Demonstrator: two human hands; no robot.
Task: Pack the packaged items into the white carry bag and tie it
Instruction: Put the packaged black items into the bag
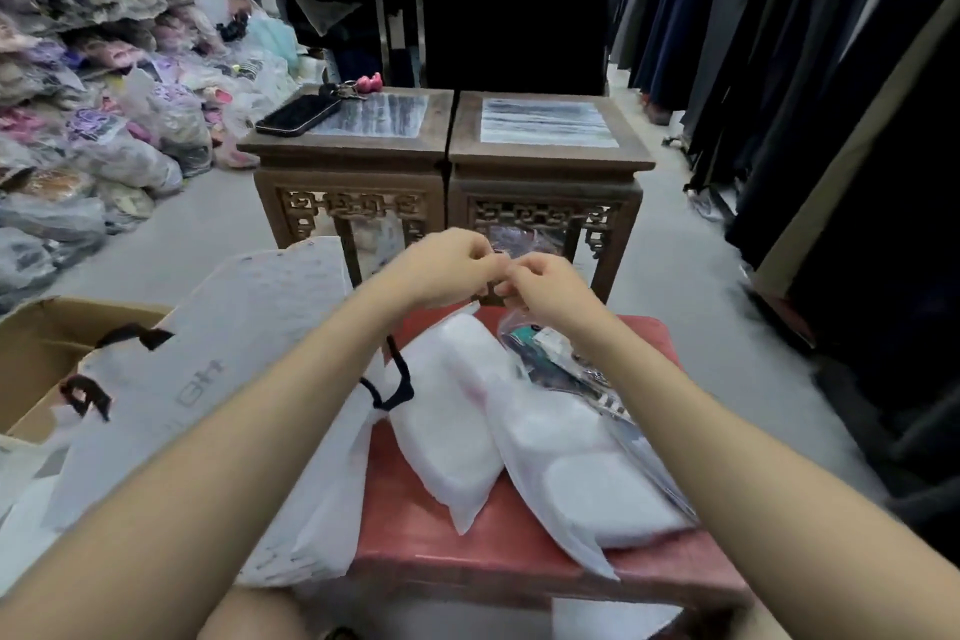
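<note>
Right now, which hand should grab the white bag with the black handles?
Probably the left hand. The white carry bag lies on the person's left, beside that arm. The right hand is farther away, above the packaged items on the red stool.

We see a red stool (447, 548) | on it two white foam-wrapped packages (452, 411) (587, 473), a clear-wrapped item (550, 348) | white carry bag (218, 379) overlapping its left edge

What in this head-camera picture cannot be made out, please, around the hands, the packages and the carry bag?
- What the left hand and right hand pinch: hidden by the curled fingers.
- Contents of the white padded packages: opaque wrapping.
- Clear packet's label: blurred, partly behind the right forearm.
- White carry bag's lower part: covered by the left forearm.
</note>
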